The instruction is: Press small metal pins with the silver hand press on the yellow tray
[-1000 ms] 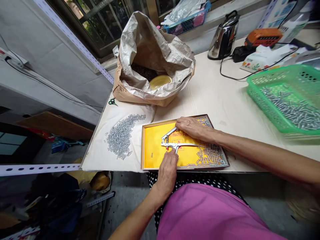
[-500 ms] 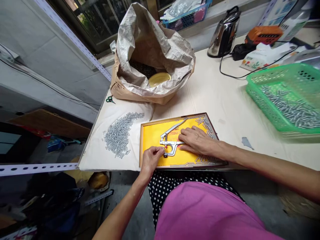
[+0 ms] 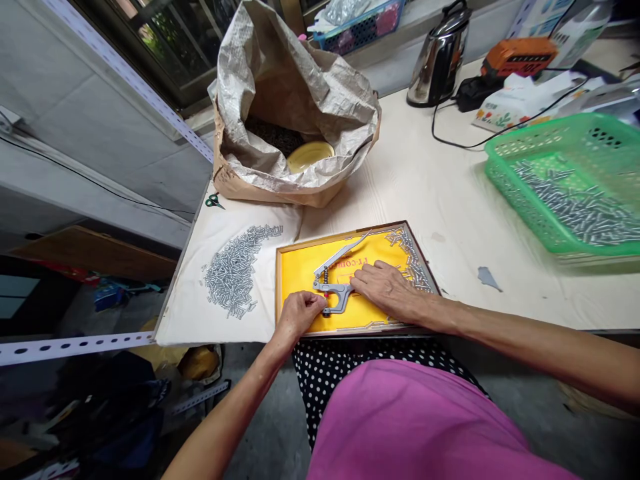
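Observation:
A pair of grey metal snap pliers (image 3: 340, 300) lies on the yellow floor of a shallow tray (image 3: 278, 287), its thin upper lever raised at an angle. Between the jaws a small red part shows below a dark spring. My left hand (image 3: 296, 315) pinches thumb and finger together right beside the jaws; whatever sits in the pinch is too small to make out. From the other side my right hand (image 3: 387, 290) is closed over the pliers' lower handle, which its fingers mostly hide. Small metal pins (image 3: 415, 263) line the tray's right end and edges.
Left of the tray, a pile of small metal pieces (image 3: 233, 273) lies on white cloth, with green-handled scissors (image 3: 214, 200) behind. A large open sack (image 3: 280, 190) stands at the back. To the right are a green basket (image 3: 540, 230) of metal pins, a kettle (image 3: 440, 60) and a cord.
The view has shifted slightly, moving the table left in the picture. My right hand's fingers have drawn in closer around the pliers' handle. My left hand keeps its pinch at the jaws.

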### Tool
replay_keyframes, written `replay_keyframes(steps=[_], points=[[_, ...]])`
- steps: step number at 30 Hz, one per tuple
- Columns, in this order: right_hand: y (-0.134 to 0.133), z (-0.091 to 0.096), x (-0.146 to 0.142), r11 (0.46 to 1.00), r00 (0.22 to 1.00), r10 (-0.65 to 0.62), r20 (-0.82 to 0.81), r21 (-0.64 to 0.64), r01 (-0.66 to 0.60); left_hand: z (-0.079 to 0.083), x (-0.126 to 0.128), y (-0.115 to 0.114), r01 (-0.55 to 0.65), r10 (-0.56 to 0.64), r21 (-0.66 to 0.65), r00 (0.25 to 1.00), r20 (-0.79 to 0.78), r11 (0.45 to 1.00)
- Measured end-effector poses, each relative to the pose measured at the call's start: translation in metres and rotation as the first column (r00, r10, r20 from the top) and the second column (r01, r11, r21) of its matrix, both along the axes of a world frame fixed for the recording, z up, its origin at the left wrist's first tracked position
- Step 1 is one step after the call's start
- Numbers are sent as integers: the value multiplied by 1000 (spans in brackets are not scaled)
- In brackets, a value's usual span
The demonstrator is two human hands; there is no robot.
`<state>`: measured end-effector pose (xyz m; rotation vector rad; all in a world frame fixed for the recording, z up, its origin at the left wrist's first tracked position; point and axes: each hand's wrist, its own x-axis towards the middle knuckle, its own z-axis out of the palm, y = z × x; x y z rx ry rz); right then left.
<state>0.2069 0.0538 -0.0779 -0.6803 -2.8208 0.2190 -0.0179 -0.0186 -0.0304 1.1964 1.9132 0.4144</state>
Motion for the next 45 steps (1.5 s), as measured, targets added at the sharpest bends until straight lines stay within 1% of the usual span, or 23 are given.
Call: replay_keyframes(steps=[4,7,9,11,14,19,23,28,32,33,34,35,36,37,38,39,40,41,42,45], points=[[-4,-2,-2,998,1000,14,-10,-55,-15,7,-1,2,44,-43,-76,999,11,996],[-2,3,-3,995,999,-27,17,-101,29,12,-1,5,81,-81,-151,997,4,985],[4,10,-1,994,998,-63,14,-93,64,14,-1,6,84,-86,-174,996,0,981],[13,15,1,994,996,-92,-14,-53,91,14,0,6,94,-97,-184,995,-4,978],[27,16,3,993,993,-117,-7,-10,117,12,0,4,108,-116,-190,993,-29,976],[43,12,1,996,992,-79,95,-43,83,11,0,3,119,-132,-206,990,-54,971],[46,14,1,997,994,-62,90,-45,66,13,2,2,114,-125,-226,991,-36,967],[48,14,3,997,999,-29,43,-77,32,12,2,2,90,-97,-223,995,-19,971],[46,12,3,997,998,-54,30,-57,55,12,1,-4,114,-131,-224,989,-64,968],[45,12,3,997,998,-59,28,-56,61,12,3,-7,118,-140,-195,985,-104,974],[44,13,3,996,998,-62,29,-57,64,13,5,-10,126,-148,-133,975,-166,983],[42,15,3,996,997,-63,33,-57,65,13,9,-13,150,-156,-43,957,-244,988],[40,17,3,996,997,-60,40,-57,63,14,14,-15,198,-166,65,930,-328,978],[37,20,2,997,997,-55,47,-56,57,13,19,-16,270,-182,168,895,-408,948],[34,23,2,997,997,-48,53,-52,51,12,24,-14,356,-207,245,853,-478,902],[32,27,1,998,997,-46,57,-45,49,11,29,-11,444,-244,286,810,-533,849],[29,31,1,998,997,-48,58,-34,50,9,33,-5,523,-293,294,768,-569,800],[27,34,0,998,997,-53,61,-24,55,7,36,2,583,-343,279,731,-590,763],[26,37,-1,998,996,-58,69,-18,60,6,39,9,625,-386,252,699,-602,739],[23,41,-1,998,992,-53,118,-37,57,4,42,27,687,-482,140,624,-615,713]])
